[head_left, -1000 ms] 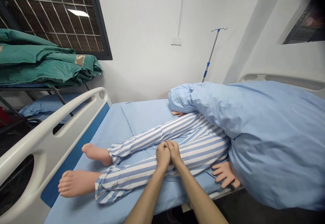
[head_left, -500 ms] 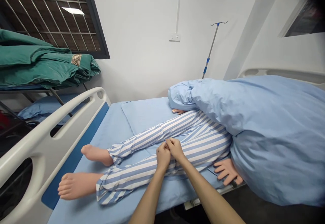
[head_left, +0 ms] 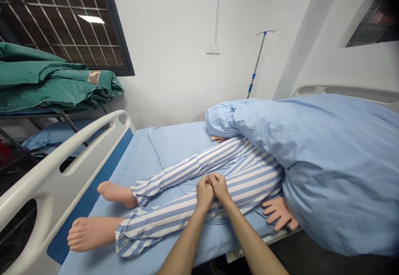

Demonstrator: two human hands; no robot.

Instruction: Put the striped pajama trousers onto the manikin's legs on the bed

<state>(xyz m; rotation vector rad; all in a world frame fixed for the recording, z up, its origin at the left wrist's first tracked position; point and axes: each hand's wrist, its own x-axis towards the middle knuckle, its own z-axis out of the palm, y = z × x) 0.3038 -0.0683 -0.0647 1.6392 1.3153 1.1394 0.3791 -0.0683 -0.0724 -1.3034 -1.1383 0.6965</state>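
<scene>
Hands are bunching up blue-and-white striped cotton trousers point(head_left: 199, 200) at the thigh: left hand point(head_left: 204, 192) and right hand point(head_left: 220, 187) both clenching fabric, so I'd keep pulling evenly.

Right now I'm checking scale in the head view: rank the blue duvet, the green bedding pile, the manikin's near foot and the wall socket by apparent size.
1. blue duvet
2. green bedding pile
3. manikin's near foot, enlarged by nearness
4. wall socket

Blue-and-white striped pyjama trousers point(head_left: 199, 183) clothe a manikin's legs, which lie stretched along the bed toward the footboard, the nearer leg's fabric bunched at mid-thigh.
</scene>
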